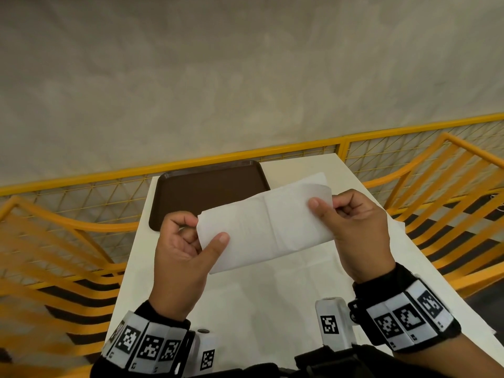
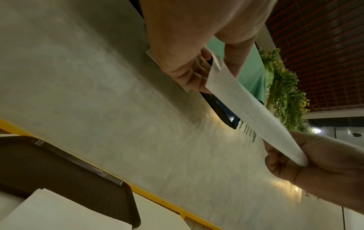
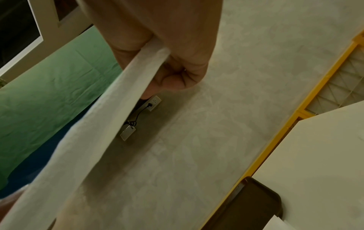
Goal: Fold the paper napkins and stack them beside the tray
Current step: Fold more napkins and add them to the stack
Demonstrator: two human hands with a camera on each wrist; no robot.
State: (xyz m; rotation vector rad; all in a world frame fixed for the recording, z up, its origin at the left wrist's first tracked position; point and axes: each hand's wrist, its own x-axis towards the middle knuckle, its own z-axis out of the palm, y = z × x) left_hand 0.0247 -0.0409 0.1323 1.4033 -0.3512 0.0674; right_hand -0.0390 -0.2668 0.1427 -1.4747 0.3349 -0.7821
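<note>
A white paper napkin (image 1: pixel 261 225), folded over into a long strip, hangs in the air above the white table (image 1: pixel 272 290), stretched between both hands. My left hand (image 1: pixel 188 241) pinches its left end between thumb and curled fingers. My right hand (image 1: pixel 351 216) pinches the right end the same way. In the left wrist view the napkin (image 2: pixel 254 109) runs edge-on from my left hand (image 2: pixel 189 70) to the right hand (image 2: pixel 315 160). In the right wrist view the napkin (image 3: pixel 94 132) leaves my right hand (image 3: pixel 173 65). The dark brown tray (image 1: pixel 207 186) lies at the table's far left, empty.
More flat white napkins (image 1: pixel 308 263) lie spread on the table under my hands, reaching its right edge. A folded white sheet (image 2: pixel 55 213) lies near the tray (image 2: pixel 65 174). Yellow railing (image 1: pixel 300 148) runs behind the table, yellow slatted benches (image 1: pixel 450 203) on both sides.
</note>
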